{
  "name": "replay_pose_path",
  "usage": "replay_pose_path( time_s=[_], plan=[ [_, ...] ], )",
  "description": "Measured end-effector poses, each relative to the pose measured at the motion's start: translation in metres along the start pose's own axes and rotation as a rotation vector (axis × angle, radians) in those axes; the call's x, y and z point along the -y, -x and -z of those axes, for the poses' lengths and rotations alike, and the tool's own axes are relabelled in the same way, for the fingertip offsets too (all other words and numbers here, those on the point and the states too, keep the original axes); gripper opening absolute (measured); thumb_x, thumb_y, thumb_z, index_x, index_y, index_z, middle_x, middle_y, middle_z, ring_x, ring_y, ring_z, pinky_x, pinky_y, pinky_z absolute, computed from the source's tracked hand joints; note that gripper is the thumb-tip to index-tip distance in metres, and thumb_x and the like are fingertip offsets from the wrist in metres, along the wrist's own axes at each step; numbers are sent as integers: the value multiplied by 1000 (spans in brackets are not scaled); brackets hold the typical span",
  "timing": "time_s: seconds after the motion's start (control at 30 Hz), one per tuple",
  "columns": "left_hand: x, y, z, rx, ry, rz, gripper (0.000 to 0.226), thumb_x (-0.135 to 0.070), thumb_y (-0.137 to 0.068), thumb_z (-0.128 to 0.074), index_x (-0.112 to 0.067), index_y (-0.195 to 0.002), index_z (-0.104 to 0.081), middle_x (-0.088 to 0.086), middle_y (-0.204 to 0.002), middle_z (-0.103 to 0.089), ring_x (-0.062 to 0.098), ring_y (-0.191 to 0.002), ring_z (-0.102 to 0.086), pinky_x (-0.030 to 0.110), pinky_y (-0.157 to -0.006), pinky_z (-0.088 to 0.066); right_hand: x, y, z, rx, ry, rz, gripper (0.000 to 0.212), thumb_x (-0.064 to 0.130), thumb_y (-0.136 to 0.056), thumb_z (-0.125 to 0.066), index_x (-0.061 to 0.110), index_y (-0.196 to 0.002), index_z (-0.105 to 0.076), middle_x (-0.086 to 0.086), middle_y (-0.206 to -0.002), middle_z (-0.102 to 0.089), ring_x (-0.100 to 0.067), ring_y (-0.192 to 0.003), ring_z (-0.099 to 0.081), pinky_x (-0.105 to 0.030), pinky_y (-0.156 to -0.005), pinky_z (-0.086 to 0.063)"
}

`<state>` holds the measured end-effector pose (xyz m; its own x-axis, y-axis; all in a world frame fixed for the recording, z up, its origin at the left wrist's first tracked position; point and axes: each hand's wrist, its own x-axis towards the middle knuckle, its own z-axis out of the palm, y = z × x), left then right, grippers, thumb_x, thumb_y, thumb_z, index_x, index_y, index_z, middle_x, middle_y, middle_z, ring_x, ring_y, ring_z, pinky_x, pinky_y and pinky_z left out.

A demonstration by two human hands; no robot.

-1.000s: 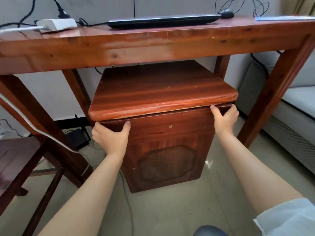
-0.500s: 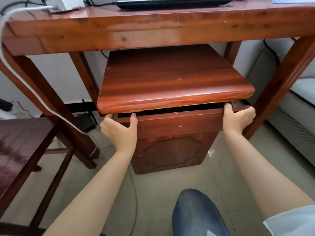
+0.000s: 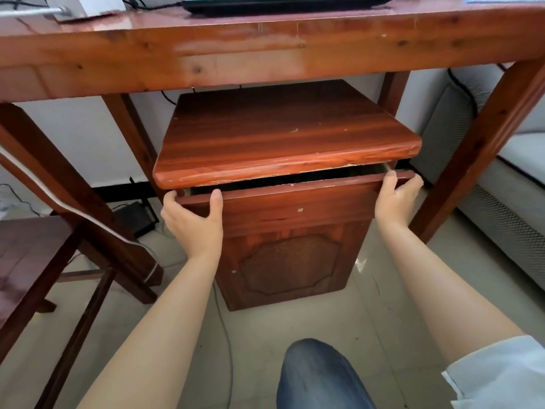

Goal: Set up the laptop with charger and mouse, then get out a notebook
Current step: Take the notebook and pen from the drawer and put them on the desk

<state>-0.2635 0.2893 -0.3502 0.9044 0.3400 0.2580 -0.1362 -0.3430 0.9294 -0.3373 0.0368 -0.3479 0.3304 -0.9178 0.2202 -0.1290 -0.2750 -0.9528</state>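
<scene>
Under desk (image 3: 265, 51): both hands (image 3: 193, 222) grip drawer (image 3: 295, 202) edge.

Dark closed laptop (image 3: 290, 2) lies flat on desk (image 3: 265, 51); possibly cabled.

The surface (image 3: 265, 48) is showing reddish-orange wood grain; the cabinet (image 3: 289, 143) beneath is glowing a deeper red-brown (an octagonal carved panel (image 3: 292, 264) patterning its door). The laptop (image 3: 283, 2) is looking black, the knee (image 3: 318, 376) denim blue, the sleeve (image 3: 498, 379) pale blue.
</scene>
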Motion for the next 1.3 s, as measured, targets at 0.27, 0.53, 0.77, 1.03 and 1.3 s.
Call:
replay_pose_path(
  time_s=[0.27,0.53,0.77,1.03,1.3],
  plan=[
    [-12,-11,4,50,-16,23,66,-36,-79,-68,6,-121,-40,23,-128,-41,32,-123,-38,44,-106,-34,12,-13,3,132,116,40,49,34,-95,-34,-10,-118,-34,-27,-127,-42,-36,-117,-43,-39,-98,-35],
    [-6,12,16,29,-65,17,69,-35,-81,-66,6,-126,-33,22,-132,-35,31,-126,-29,39,-107,-30,2,-1,22,75,192,111,47,31,-95,-37,-13,-111,-37,-31,-120,-46,-40,-110,-45,-42,-91,-37],
    [-9,16,21,-6,-19,44,73,-37,-79,-68,0,-132,-34,17,-135,-37,26,-127,-35,34,-105,-34,6,8,29,31,215,36,46,35,-93,-37,-6,-114,-39,-23,-120,-49,-34,-110,-47,-41,-92,-39],
    [-16,29,21,56,-428,-488,47,-20,-85,-64,3,-124,-52,24,-129,-51,37,-125,-43,59,-110,-21,24,21,34,111,499,676,34,22,-85,-52,-3,-106,-61,-23,-116,-60,-38,-115,-51,-56,-106,-27],
    [-35,12,28,332,-707,-713,35,-26,-79,-71,1,-102,-68,19,-96,-70,36,-95,-61,43,-85,-49,44,14,28,549,794,1036,35,33,-81,-64,5,-102,-64,-13,-105,-68,-30,-104,-59,-42,-102,-28]
  ],
)
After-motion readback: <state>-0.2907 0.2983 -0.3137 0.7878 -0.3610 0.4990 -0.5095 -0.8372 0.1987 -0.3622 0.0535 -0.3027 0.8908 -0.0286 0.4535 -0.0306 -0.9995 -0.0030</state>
